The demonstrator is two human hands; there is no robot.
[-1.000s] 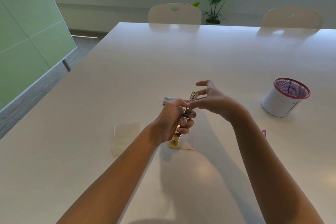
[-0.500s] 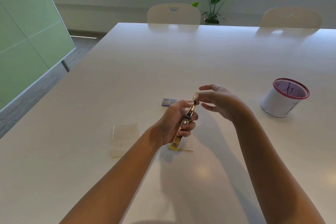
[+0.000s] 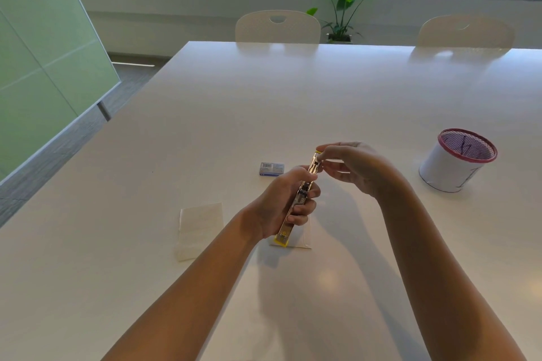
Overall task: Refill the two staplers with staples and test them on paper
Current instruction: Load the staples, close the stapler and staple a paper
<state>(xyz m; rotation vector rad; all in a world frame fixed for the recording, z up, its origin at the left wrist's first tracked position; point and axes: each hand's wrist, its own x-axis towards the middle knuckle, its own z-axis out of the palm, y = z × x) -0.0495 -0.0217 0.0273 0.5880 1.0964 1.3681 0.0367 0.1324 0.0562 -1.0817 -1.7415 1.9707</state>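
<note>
We are gripping the yellow stapler (image 3: 299, 199) in our left hand (image 3: 283, 202), fingers curling round the middle of its opened-out length, so that it is lying lifted above the white table (image 3: 264, 97) and running away from us at a slant. Its near yellow end is sticking out below the left palm, hovering over a small sheet of paper (image 3: 302, 239), while its far end is reaching up past the left fingers. There our right hand (image 3: 355, 167) is meeting it: thumb and forefinger are pinching at the far tip of the metal channel, with the other fingers hanging loosely curled. Whether a strip of staples is sitting between those fingertips we cannot tell.

Just beyond the left hand, a blue staple box (image 3: 272, 169) is lying flat on the table. A folded piece of paper (image 3: 199, 230) is resting to the left of our forearm, and a red-rimmed mesh pen cup (image 3: 457, 161) is standing well apart on the right.
</note>
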